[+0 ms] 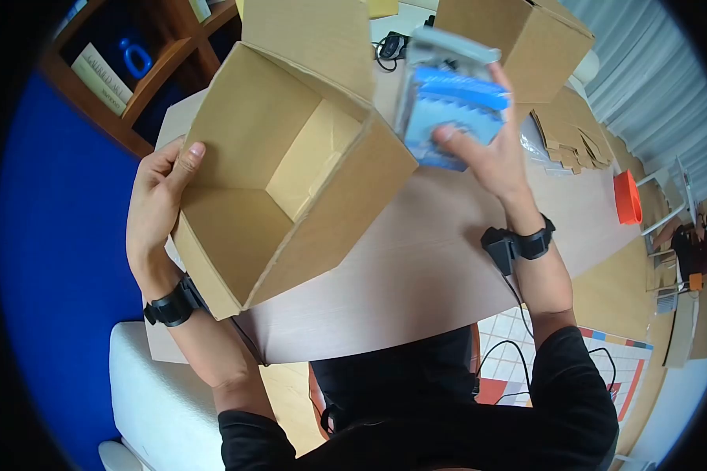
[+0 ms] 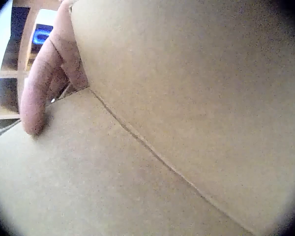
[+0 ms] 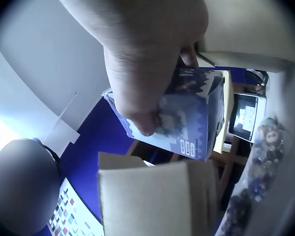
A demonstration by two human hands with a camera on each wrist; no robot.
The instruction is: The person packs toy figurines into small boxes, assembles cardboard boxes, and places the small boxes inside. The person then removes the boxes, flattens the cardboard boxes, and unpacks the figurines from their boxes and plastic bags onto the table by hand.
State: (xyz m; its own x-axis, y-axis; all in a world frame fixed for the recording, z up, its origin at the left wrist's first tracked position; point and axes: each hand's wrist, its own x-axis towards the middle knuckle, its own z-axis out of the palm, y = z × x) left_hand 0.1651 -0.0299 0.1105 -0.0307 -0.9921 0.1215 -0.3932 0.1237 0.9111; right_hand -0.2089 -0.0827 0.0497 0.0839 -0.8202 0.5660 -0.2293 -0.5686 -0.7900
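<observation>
My left hand grips the left wall of an open cardboard box, its thumb over the rim. The box is tilted toward me on the table, one flap up, and no items show inside. In the left wrist view, a finger bends over the cardboard edge. My right hand holds a printed blue box in the air, just right of the cardboard box, with the thumb across its front. A grey-white tray-like piece shows at its top, blurred. The right wrist view shows the blue box's zigzag print.
Another cardboard box stands at the back right, with flattened cardboard beside it. An orange-red bin sits at the table's right edge. A black device with a cable lies behind. Wooden shelves stand at left.
</observation>
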